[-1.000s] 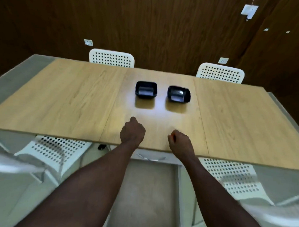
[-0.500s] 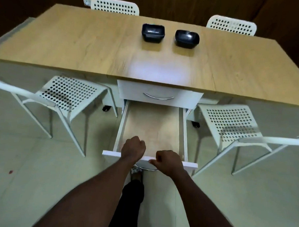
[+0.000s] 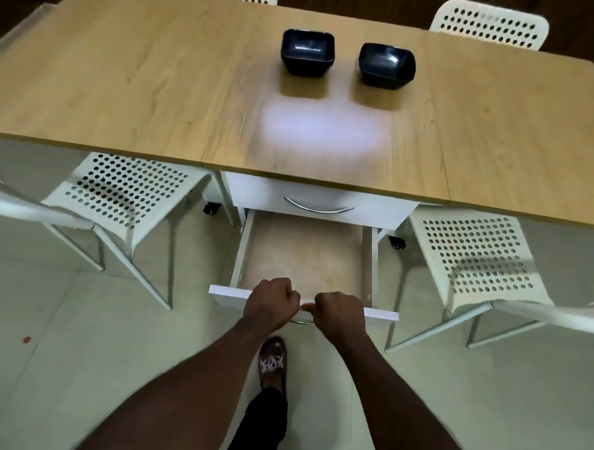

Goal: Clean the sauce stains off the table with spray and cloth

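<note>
A long wooden table [image 3: 131,81] fills the upper half of the head view; I see no sauce stain on it, only a pale light patch. Below its middle a white lower drawer [image 3: 307,259] is pulled far out, its wooden bottom bare. My left hand [image 3: 271,303] and my right hand [image 3: 339,313] both grip the drawer's front panel [image 3: 228,293], fingers curled over its top edge. A metal handle shows just under my hands. No spray bottle or cloth is in view.
Two dark square bowls [image 3: 307,51] [image 3: 386,64] stand side by side at the table's far middle. A shut upper drawer [image 3: 318,203] has a curved handle. White perforated chairs [image 3: 127,190] [image 3: 474,259] flank the drawer; two more stand behind the table. My foot [image 3: 272,358] is below.
A second ago my fists were over the table's near edge. They dropped to the open drawer's front and grip it; since half a second ago they barely shifted.
</note>
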